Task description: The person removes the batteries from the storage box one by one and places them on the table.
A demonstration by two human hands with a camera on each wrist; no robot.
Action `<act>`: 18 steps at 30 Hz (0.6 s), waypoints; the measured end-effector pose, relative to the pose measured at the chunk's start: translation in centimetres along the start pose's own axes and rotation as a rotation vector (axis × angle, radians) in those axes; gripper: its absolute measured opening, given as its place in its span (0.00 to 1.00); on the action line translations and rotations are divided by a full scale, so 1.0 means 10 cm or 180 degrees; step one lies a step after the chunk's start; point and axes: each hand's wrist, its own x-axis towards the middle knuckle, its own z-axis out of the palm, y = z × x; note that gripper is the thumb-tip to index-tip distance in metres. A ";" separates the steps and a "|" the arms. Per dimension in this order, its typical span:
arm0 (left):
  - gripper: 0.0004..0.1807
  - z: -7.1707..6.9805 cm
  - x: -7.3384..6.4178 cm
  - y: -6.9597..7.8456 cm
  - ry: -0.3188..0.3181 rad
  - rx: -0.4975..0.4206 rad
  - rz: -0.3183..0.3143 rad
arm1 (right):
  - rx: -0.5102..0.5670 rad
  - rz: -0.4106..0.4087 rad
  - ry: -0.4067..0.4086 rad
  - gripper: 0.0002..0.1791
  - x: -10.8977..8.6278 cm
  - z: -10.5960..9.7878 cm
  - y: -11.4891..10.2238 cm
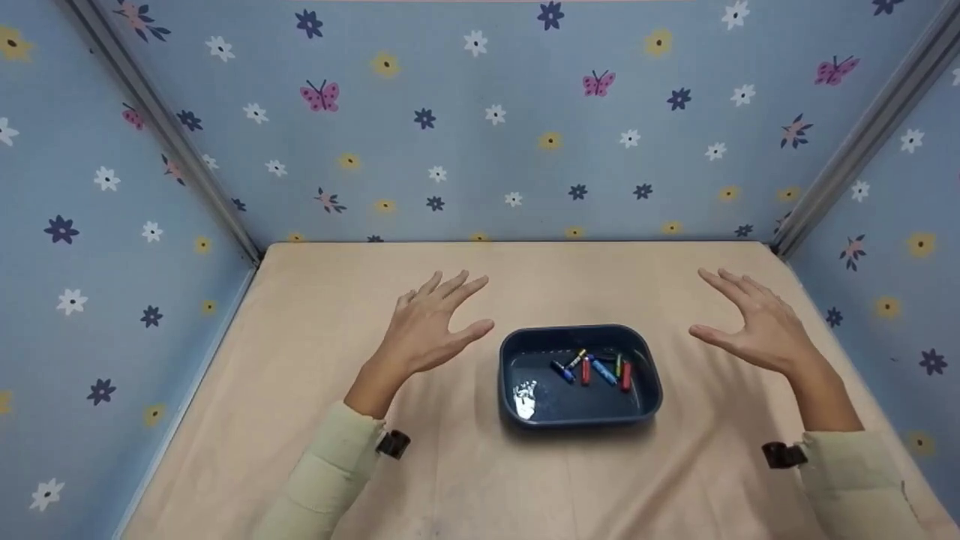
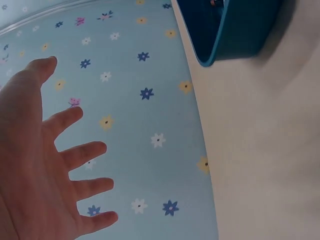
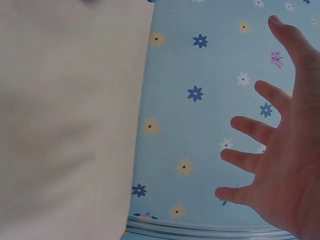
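A dark blue rectangular tub (image 1: 525, 412) with rounded corners sits on the cloth-covered table. Several small coloured cylinders (image 1: 603, 372), red, blue, green and yellow-black, lie loose in its back and right part; they look like small batteries. My left hand (image 1: 431, 326) hovers to the left of the tub, fingers spread and thumb out, holding nothing. On the other side my right hand (image 1: 761, 330) is raised likewise, spread and without anything in it. In the left wrist view the corner of the tub (image 2: 240, 35) shows beyond the left hand (image 2: 45, 160). The right wrist view shows the right hand (image 3: 285, 145) with fingers apart.
Pale cloth (image 1: 300, 360) with soft wrinkles covers the table. Blue panels (image 1: 465, 150) printed with flowers and butterflies stand at the back and both sides, joined by grey metal posts (image 1: 862, 135). A small dark device (image 1: 394, 444) sits at each sleeve cuff.
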 end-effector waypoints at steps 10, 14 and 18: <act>0.38 0.10 0.07 0.08 -0.0118 -0.0453 0.0038 | 0.0741 -0.0071 -0.0245 0.51 -0.06 0.27 0.04; 0.37 0.17 0.10 0.09 -0.0043 -0.0537 0.0106 | 0.0893 -0.0106 -0.0255 0.51 -0.08 0.35 0.04; 0.37 0.22 0.13 0.12 -0.0075 -0.0629 0.0124 | 0.1013 -0.0120 -0.0279 0.51 -0.09 0.41 0.04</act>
